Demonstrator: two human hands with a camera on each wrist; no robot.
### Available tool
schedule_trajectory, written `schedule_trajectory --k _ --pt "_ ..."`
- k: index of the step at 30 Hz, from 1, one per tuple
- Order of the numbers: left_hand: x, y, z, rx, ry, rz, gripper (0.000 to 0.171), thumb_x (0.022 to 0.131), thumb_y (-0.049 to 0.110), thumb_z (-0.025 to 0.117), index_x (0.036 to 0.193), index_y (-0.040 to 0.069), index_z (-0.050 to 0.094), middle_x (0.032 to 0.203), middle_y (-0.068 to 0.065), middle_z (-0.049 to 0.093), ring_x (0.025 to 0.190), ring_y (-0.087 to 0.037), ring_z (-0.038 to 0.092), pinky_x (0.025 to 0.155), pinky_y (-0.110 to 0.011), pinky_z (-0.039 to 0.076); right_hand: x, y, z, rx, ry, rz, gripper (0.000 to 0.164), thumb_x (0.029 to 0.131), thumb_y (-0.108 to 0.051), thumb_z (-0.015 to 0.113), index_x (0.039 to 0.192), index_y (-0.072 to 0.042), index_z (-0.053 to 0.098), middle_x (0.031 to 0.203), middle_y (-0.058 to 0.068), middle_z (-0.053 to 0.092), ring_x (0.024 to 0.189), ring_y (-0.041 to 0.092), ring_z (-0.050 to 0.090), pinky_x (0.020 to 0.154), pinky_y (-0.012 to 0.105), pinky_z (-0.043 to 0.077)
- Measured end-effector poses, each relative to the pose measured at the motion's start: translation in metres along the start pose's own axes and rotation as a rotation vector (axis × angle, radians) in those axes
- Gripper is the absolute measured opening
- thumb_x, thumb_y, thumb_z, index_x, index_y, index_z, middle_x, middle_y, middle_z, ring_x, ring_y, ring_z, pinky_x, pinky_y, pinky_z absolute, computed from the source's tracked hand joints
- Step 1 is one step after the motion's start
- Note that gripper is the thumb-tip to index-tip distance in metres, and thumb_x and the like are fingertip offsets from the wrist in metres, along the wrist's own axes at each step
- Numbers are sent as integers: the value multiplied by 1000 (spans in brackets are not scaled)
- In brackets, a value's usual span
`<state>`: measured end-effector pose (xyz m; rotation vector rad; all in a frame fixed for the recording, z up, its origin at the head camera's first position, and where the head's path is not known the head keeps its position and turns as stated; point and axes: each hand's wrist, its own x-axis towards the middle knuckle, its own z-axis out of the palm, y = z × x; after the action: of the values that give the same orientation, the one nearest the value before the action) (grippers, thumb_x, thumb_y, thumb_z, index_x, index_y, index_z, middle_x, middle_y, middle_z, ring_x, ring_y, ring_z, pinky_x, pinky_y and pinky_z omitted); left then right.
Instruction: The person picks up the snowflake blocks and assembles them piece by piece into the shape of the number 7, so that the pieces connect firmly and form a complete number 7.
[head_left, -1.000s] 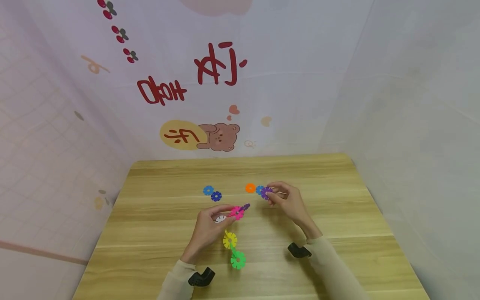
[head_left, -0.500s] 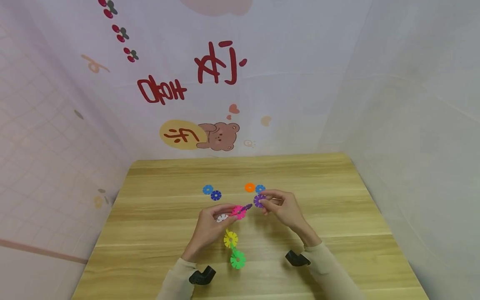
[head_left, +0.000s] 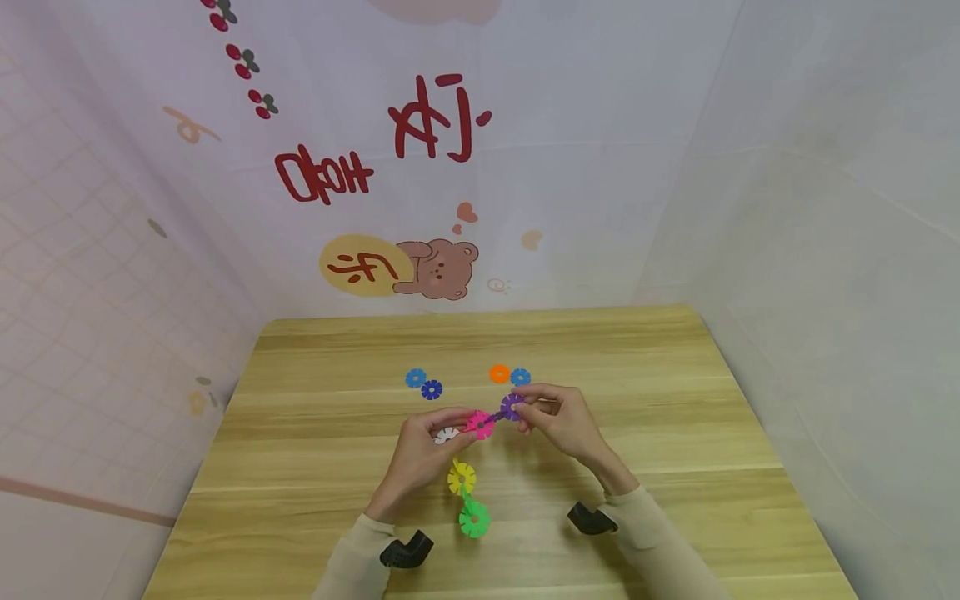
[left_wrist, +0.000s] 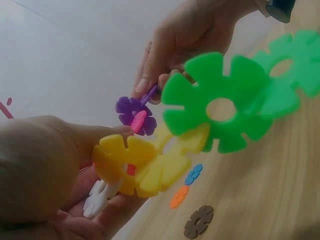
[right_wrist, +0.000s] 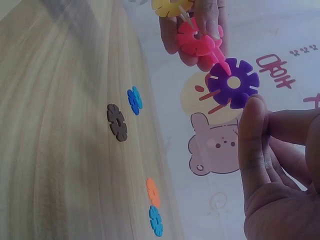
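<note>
Head view: right fingers (head_left: 546, 391) brought purple disc (head_left: 507, 406) to linked chain (head_left: 468, 483).

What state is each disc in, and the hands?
Left hand: holding the pink section
Right hand: pinching outer purple disc
Inner purple disc: joined to pink section
Outer purple disc: held; whether attached, unclear
Yellow discs: joined together
Green discs: joined to yellow discs
White disc: partly hidden
Orange disc: lying flat
Blue discs: lying flat
Brown disc: lying flat

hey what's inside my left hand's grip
Your left hand pinches a pink disc, with a white disc inside the grip. In the head view, the hand hides part of both; anything fully covered can't be seen.
</note>
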<state>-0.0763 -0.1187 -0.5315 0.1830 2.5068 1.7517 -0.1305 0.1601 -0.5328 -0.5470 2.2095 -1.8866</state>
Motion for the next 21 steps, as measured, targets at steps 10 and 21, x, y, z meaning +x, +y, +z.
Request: schedule_trajectory --k 10,21 --pt "3 1 7 -12 27 -16 31 99 16 89 129 22 86 127 -3 87 122 -25 80 90 -21 64 2 3 -2 51 -8 -15 27 108 -2 75 133 9 76 98 26 80 73 30 82 71 46 73" --pt "9 8 17 -64 61 -38 31 98 10 89 128 16 86 129 -8 86 122 -28 82 90 -18 64 11 2 -10 73 -22 12 29 107 -1 75 133 10 76 108 32 82 75 37 82 73 51 73"
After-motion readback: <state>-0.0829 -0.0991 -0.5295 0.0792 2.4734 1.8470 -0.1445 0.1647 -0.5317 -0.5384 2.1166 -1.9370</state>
